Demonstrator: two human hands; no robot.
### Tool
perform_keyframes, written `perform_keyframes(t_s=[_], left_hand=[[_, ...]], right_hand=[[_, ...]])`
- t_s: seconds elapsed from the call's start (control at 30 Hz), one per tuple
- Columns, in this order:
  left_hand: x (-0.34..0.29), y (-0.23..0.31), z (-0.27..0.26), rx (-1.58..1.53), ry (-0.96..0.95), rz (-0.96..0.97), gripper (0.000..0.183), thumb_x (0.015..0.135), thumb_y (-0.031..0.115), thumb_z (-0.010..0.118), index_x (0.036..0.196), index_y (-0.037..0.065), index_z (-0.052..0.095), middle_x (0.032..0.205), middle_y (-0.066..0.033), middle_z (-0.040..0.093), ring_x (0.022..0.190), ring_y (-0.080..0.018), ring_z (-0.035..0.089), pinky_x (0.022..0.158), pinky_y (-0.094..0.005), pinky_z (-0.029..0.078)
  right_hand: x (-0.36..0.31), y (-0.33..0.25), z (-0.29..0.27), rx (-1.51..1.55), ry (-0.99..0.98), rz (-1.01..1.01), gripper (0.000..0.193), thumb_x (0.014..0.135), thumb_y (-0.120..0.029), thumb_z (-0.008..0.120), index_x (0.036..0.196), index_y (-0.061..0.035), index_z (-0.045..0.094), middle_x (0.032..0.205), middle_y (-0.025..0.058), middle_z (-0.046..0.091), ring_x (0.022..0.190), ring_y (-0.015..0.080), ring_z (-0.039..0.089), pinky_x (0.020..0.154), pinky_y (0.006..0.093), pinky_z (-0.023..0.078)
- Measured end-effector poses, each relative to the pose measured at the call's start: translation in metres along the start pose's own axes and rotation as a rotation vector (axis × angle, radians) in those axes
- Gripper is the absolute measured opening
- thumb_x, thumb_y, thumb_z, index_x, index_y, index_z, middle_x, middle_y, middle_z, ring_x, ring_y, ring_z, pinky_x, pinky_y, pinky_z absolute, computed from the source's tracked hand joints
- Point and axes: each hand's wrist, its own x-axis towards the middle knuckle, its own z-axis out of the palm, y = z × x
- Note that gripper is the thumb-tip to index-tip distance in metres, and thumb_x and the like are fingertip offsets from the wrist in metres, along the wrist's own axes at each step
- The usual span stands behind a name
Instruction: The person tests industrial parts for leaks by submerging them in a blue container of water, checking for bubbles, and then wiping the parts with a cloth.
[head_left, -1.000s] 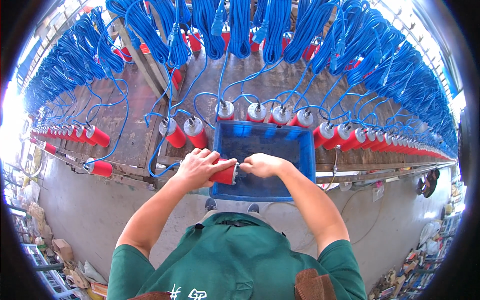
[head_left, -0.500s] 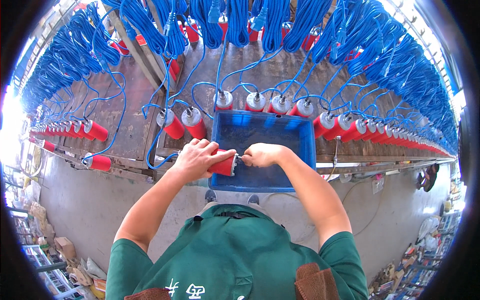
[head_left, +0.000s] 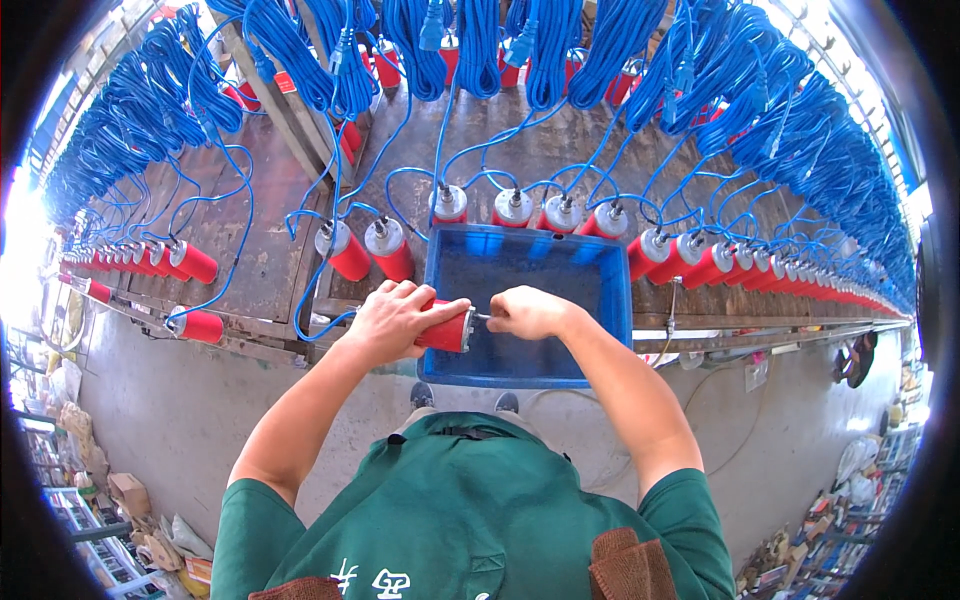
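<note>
A red cylinder [head_left: 443, 334] with a metal end cap lies on its side above the left part of a blue plastic bin [head_left: 527, 380]. My left hand [head_left: 392, 318] is wrapped over it from the left, thumb along its top. A blue cable [head_left: 318, 338] runs up to the cylinder's left end, where my palm hides the joint. To the right, my right hand [head_left: 535, 311] is closed in a pinch. From its fingertips a thin metal rod [head_left: 483, 317] reaches the cylinder's right end face; the rod's exact kind does not show.
Similar red cylinders [head_left: 343, 250] with cables stand in rows along the brown workbench [head_left: 250, 270], behind and beside the bin. Coiled blue cables [head_left: 480, 50] hang overhead across the far side. A wooden post [head_left: 285, 110] rises at back left. Boxes and bags [head_left: 130, 495] line the floor's edge.
My right hand has shifted slightly up and right, away from the cylinder's end, and more of the thin rod shows. My left hand and the cylinder stay nearly in place.
</note>
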Motion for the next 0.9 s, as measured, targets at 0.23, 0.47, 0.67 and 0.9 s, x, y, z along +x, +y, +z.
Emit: perform_keyframes(t_s=[0.23,0.47,0.67,0.9], left_hand=[[-0.006,-0.004,0.000,0.011,0.046,0.020,0.114,0.061,0.037,0.095,0.162,0.041,0.042,0.121,-0.0025,0.064,0.112,-0.0235,0.064,0.097,-0.0417,0.050],[-0.017,-0.008,0.008,-0.030,0.119,0.021,0.111,0.065,0.039,0.096,0.161,0.042,0.040,0.121,0.0002,0.064,0.112,-0.0223,0.063,0.097,-0.0403,0.048],[-0.057,0.015,0.029,-0.222,0.643,-0.401,0.084,0.059,0.044,0.098,0.131,0.014,0.067,0.126,-0.0074,0.063,0.122,-0.0348,0.059,0.107,-0.0492,0.042],[-0.084,0.022,0.090,-1.594,0.477,-1.109,0.062,0.090,0.047,0.085,0.126,0.001,0.064,0.120,-0.0085,0.071,0.099,-0.0212,0.069,0.082,-0.0380,0.058]], right_hand=[[-0.010,0.007,0.030,0.953,0.249,0.104,0.026,0.106,-0.030,0.066,0.109,-0.0061,0.055,0.079,0.0072,0.062,0.064,0.0157,0.062,0.055,0.0337,0.051],[-0.003,-0.046,0.071,1.150,0.158,0.185,0.047,0.099,-0.044,0.077,0.123,-0.0084,0.058,0.072,-0.0014,0.050,0.049,0.0054,0.044,0.041,0.0241,0.039],[-0.005,-0.048,0.073,1.270,0.224,0.217,0.049,0.093,-0.037,0.083,0.125,-0.0080,0.059,0.068,-0.0029,0.047,0.048,0.0051,0.041,0.042,0.0234,0.036],[-0.016,-0.058,0.075,1.251,0.281,0.124,0.081,0.080,-0.034,0.095,0.145,-0.0084,0.054,0.080,0.0009,0.061,0.047,0.0062,0.046,0.041,0.0235,0.036]])
